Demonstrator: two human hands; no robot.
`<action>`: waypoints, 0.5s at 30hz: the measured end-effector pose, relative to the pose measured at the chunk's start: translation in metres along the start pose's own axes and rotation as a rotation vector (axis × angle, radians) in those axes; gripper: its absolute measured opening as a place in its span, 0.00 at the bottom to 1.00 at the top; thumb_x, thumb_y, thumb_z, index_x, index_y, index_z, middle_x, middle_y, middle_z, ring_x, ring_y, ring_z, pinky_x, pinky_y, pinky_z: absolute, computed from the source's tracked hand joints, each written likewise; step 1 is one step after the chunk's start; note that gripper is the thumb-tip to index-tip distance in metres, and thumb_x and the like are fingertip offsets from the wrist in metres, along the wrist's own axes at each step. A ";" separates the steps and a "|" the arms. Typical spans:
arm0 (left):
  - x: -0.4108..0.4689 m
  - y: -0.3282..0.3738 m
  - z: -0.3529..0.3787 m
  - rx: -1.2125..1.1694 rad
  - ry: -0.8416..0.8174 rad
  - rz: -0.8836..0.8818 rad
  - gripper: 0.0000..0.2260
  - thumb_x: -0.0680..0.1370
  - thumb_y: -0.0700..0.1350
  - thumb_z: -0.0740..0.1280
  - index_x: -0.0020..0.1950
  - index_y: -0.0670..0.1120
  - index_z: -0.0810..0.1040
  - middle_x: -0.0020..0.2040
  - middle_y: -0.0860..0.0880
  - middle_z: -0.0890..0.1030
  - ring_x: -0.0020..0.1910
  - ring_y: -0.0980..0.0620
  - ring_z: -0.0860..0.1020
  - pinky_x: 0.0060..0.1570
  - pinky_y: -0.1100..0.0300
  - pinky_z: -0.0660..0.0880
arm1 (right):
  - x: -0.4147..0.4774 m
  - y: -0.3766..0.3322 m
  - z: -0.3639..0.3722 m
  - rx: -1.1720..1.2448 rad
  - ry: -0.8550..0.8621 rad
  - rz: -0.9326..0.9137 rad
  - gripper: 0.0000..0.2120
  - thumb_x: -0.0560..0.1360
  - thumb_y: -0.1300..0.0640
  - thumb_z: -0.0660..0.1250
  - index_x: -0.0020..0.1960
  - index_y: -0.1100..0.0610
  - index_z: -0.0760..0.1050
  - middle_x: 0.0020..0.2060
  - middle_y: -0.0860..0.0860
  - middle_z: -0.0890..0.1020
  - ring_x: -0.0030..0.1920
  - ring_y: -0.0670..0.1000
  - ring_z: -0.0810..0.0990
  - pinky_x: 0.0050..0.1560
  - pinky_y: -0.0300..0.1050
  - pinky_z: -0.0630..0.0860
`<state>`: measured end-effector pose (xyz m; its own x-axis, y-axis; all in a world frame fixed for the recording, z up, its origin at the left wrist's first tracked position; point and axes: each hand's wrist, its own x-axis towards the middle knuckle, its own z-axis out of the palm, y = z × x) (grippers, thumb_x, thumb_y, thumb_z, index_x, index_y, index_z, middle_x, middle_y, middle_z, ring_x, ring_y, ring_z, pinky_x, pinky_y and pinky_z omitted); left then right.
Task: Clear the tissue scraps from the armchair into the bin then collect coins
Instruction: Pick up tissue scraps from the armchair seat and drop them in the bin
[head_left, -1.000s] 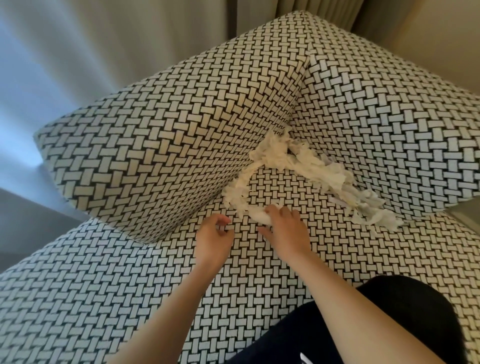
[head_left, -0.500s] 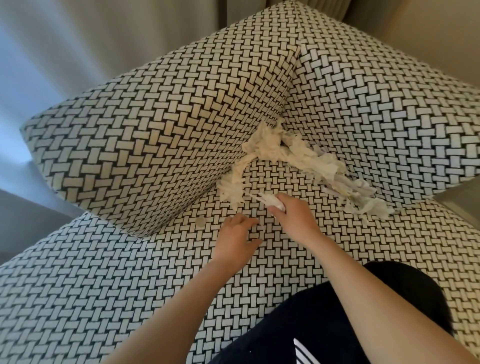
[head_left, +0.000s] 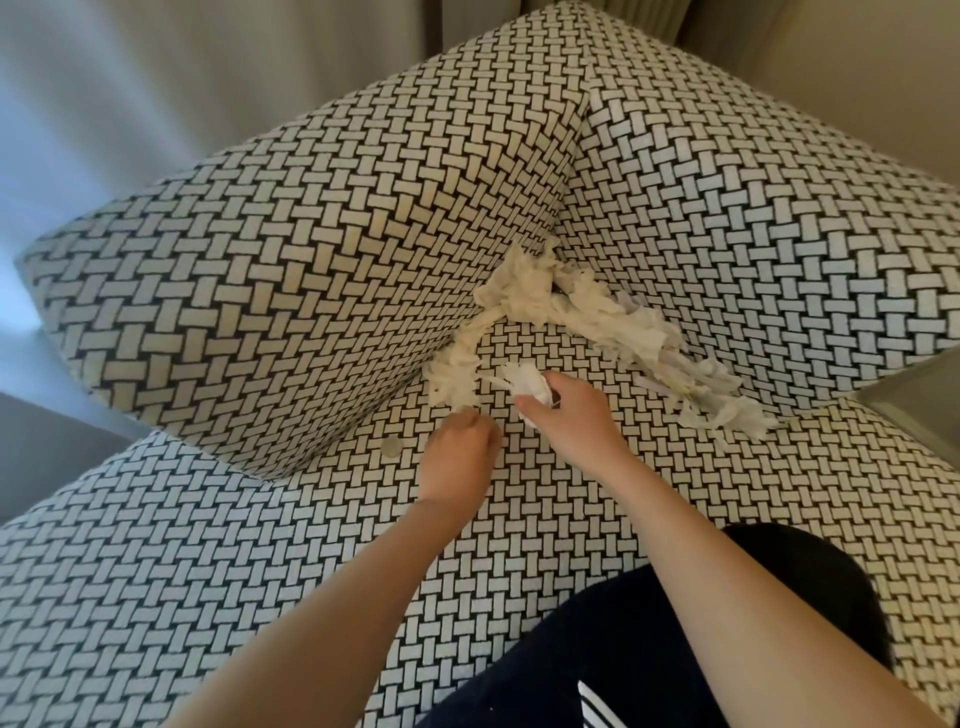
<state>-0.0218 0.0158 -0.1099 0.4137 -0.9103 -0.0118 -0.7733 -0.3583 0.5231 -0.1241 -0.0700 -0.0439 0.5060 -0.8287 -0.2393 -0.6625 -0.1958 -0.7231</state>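
Two hands on armchair (head_left: 260, 545) seat: right hand (head_left: 569, 415) fingers clamped on tissue wad (head_left: 530, 382), left hand (head_left: 457, 457) curled shut, tissue scraps (head_left: 597, 312) piled beyond fingers along back crease, coin (head_left: 390, 446) just left of left hand.

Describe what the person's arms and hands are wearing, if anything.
Nothing: the left hand and right hand are bare, with no gloves, rings, watch or bracelets visible. Both forearms show no sleeves as far as the frame reaches.
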 end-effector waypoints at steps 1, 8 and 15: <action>-0.001 -0.003 -0.003 -0.065 0.075 -0.063 0.07 0.79 0.43 0.63 0.50 0.44 0.79 0.49 0.50 0.77 0.50 0.51 0.75 0.46 0.59 0.73 | 0.001 -0.001 0.000 0.014 0.010 0.007 0.08 0.77 0.54 0.65 0.53 0.57 0.77 0.41 0.51 0.80 0.39 0.49 0.77 0.34 0.34 0.67; 0.021 -0.029 -0.020 -0.377 0.376 -0.561 0.05 0.77 0.44 0.66 0.49 0.45 0.79 0.58 0.48 0.74 0.61 0.50 0.69 0.55 0.62 0.66 | 0.011 -0.007 0.005 0.146 0.100 0.072 0.08 0.79 0.56 0.62 0.55 0.57 0.75 0.44 0.54 0.80 0.44 0.54 0.78 0.38 0.39 0.73; 0.066 -0.021 -0.009 -0.484 0.111 -0.726 0.08 0.76 0.49 0.65 0.37 0.56 0.72 0.50 0.50 0.80 0.57 0.45 0.75 0.58 0.47 0.73 | 0.018 -0.006 0.005 0.157 0.086 0.116 0.11 0.78 0.56 0.62 0.59 0.58 0.74 0.48 0.53 0.80 0.51 0.55 0.79 0.45 0.42 0.72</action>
<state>0.0263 -0.0350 -0.1146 0.7880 -0.4576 -0.4119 -0.0232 -0.6905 0.7229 -0.1079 -0.0811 -0.0469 0.3781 -0.8838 -0.2756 -0.6157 -0.0177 -0.7878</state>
